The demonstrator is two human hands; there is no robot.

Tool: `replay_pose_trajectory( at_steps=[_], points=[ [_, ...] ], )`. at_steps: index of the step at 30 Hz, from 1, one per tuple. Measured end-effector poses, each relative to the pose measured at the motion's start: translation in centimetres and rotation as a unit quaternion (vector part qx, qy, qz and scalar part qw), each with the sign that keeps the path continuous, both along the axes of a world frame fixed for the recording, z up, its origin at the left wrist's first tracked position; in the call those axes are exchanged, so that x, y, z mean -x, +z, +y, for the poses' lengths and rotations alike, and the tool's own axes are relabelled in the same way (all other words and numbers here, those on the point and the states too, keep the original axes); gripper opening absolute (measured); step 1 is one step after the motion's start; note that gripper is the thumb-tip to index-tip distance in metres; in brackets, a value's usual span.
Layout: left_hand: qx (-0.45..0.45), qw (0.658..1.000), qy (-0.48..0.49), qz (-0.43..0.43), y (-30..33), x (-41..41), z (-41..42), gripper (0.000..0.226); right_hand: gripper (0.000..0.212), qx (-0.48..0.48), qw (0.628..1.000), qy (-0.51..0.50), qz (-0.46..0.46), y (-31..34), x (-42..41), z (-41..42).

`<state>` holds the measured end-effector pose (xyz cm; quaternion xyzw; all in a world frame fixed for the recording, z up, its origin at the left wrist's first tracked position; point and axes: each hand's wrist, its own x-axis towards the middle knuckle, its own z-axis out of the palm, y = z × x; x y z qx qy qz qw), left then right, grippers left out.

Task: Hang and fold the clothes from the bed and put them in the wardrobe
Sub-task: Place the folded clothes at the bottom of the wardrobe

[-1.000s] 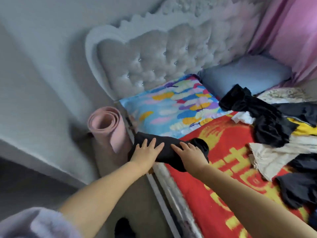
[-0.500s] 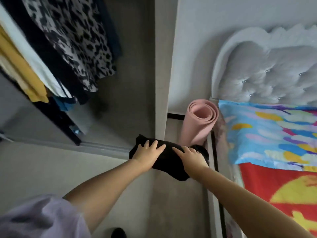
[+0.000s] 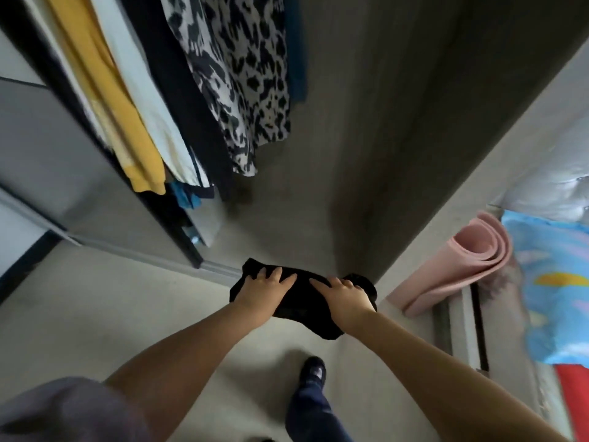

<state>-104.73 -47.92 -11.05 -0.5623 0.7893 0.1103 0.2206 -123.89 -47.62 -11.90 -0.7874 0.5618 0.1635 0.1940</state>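
Far left, sliding wardrobe door (image 3: pixel 38 173) is seen open, its track running to the bottom edge of the wardrobe opening. Hung inside near the left side: mustard-yellow garment (image 3: pixel 127 122), white garment (image 3: pixel 153 116), black-and-white leopard-print garment (image 3: pixel 242 78), dark teal garment (image 3: pixel 298 59) behind it. The bare grey wardrobe interior (image 3: pixel 366 122) is shown to the right of the hanging clothes.

Centre, the folded black garment (image 3: pixel 306 298) is carried in the air at the wardrobe's threshold, above the floor. It is held from above by the left hand (image 3: pixel 261 291), fingers spread flat over its top left, thumb hidden underneath. The right hand (image 3: pixel 342 295) is laid the same way on the right part, fingers spread; whether the thumbs pinch below cannot be told. A foot in a dark shoe (image 3: pixel 314 371) is seen below on the pale floor (image 3: pixel 95 314).

Right, a rolled pink foam mat (image 3: pixel 462 266) is leaned beside the wardrobe's side panel; the multicoloured pillow (image 3: pixel 548 282) and red bedcover (image 3: pixel 573 397) sit at the bed's head edge.

Change: a second ago the garment was being lifted off the bed's edge; now the view is swung to the wardrobe and the bundle is brought to its opening. Folding is judged done for this item; placing it inside remains.
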Motion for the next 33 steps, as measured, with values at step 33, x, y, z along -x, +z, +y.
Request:
replay_pose_trajectory(
  at_steps=[33],
  points=[
    [0.083,0.984,-0.098,0.124,-52.2,11.8,-44.0,0.081,0.074,0.130,0.973,-0.168,0.091,-49.1,10.9,-39.4]
  ],
)
